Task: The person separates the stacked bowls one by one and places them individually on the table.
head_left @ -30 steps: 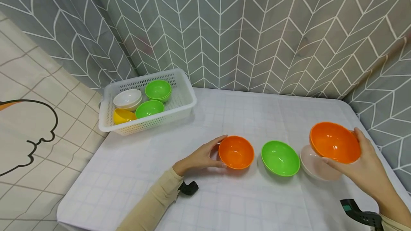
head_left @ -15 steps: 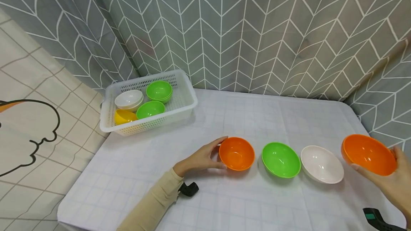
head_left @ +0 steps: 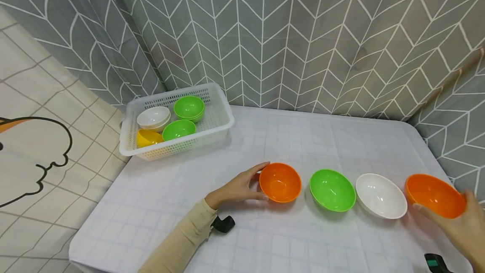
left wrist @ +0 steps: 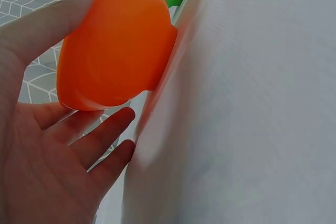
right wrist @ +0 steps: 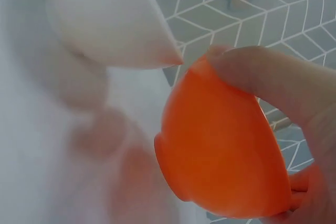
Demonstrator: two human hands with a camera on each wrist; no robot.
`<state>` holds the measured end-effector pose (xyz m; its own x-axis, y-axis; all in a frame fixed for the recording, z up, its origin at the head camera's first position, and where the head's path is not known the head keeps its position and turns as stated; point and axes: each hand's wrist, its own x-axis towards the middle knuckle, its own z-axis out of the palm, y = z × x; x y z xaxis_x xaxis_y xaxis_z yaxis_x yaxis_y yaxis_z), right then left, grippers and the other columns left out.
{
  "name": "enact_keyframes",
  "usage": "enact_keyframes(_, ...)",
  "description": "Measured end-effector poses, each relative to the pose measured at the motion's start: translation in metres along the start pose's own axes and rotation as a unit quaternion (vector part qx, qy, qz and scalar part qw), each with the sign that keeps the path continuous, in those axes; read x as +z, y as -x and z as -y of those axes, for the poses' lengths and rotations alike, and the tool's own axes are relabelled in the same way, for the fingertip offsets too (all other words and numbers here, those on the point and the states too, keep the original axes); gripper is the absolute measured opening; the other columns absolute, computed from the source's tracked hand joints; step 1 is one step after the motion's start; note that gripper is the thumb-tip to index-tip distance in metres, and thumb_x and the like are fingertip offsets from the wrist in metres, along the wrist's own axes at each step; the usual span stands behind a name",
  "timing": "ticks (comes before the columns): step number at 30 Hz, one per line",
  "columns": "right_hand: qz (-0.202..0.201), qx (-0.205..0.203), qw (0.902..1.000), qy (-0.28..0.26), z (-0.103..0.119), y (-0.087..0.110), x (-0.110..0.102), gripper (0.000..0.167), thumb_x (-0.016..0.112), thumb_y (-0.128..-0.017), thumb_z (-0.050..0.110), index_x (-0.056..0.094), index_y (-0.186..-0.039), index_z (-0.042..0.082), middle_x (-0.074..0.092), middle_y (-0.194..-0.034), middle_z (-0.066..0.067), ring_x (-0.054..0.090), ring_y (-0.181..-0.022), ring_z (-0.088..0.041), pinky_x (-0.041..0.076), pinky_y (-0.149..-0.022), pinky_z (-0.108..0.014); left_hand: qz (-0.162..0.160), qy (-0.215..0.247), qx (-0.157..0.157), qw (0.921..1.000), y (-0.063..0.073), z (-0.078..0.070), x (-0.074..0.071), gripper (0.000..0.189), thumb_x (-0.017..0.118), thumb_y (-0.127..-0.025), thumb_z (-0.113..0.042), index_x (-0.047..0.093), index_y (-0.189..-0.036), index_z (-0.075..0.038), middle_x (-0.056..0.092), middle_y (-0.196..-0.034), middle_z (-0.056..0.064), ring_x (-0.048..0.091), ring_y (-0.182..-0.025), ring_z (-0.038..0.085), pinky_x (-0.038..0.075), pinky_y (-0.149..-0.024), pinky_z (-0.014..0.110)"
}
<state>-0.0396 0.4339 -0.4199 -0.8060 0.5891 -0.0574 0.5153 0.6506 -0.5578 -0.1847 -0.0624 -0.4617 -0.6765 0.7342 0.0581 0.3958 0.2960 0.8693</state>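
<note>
In the head view, my left hand (head_left: 239, 186) holds an orange bowl (head_left: 280, 183) by its left side, thumb and forefinger at the wall. This bowl (left wrist: 118, 40) stands on the cloth in the left wrist view. At the far right, my right hand (head_left: 456, 222) grips a second orange bowl (head_left: 435, 196) by its right side. In the right wrist view that bowl (right wrist: 215, 145) looks tilted, its foot seemingly just off the cloth. Between the two orange bowls sit a green bowl (head_left: 332, 190) and a white bowl (head_left: 380, 196), the white one close to the right-hand bowl.
At the back left stands a white perforated basket (head_left: 223, 123). It holds green bowls (head_left: 189, 107), white bowls (head_left: 153, 117) and a yellow bowl (head_left: 148, 137). A white cloth (head_left: 303, 239) covers the table, and a patterned curtain (head_left: 261, 37) hangs behind it.
My right hand has carried its orange bowl rightward from over the white bowl, then lowered it beside that bowl. My left hand has stayed at its orange bowl.
</note>
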Motion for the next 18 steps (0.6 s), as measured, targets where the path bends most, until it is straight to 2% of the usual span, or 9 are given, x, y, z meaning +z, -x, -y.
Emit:
enact_keyframes(3,0.012,0.004,0.9999,-0.001,-0.005,0.001,0.003,0.115,0.068,-0.085,0.046,-0.010,-0.146,-0.011,0.009,-0.145,-0.043,0.025,-0.116,-0.057,0.027,-0.098,-0.071,-0.001,-0.002,0.005,1.0000,0.000,0.001,0.000,0.094,0.081,-0.080,-0.022,0.024,-0.154,-0.019,0.029,-0.155,-0.005,0.047,-0.126,0.012,0.026,-0.113,0.037)
enact_keyframes(8,0.019,0.003,0.9998,-0.008,-0.010,0.003,0.007,0.115,0.069,-0.085,0.043,-0.012,-0.145,-0.012,0.007,-0.144,-0.044,0.024,-0.117,-0.057,0.024,-0.101,-0.070,-0.002,-0.003,0.013,0.9999,-0.001,0.002,0.000,0.094,0.081,-0.080,-0.021,0.024,-0.154,-0.017,0.030,-0.155,-0.004,0.048,-0.125,0.012,0.026,-0.113,0.037)
enact_keyframes(13,0.037,0.053,0.9979,0.005,-0.010,0.004,0.011,0.114,0.066,-0.086,0.043,-0.015,-0.144,-0.012,0.001,-0.148,-0.040,0.021,-0.122,-0.056,0.023,-0.104,-0.066,0.000,-0.001,0.009,1.0000,-0.001,0.002,-0.001,0.094,0.081,-0.080,-0.023,0.024,-0.154,-0.020,0.030,-0.154,-0.006,0.046,-0.126,0.012,0.025,-0.113,0.038)
enact_keyframes(18,0.037,0.068,0.9970,0.005,-0.010,0.004,0.013,0.113,0.065,-0.087,0.043,-0.015,-0.144,-0.012,-0.002,-0.149,-0.039,0.020,-0.125,-0.055,0.021,-0.106,-0.064,-0.001,0.003,0.007,1.0000,-0.001,0.001,-0.001,0.095,0.082,-0.079,-0.024,0.024,-0.154,-0.019,0.030,-0.154,-0.006,0.047,-0.126,0.013,0.025,-0.114,0.039)
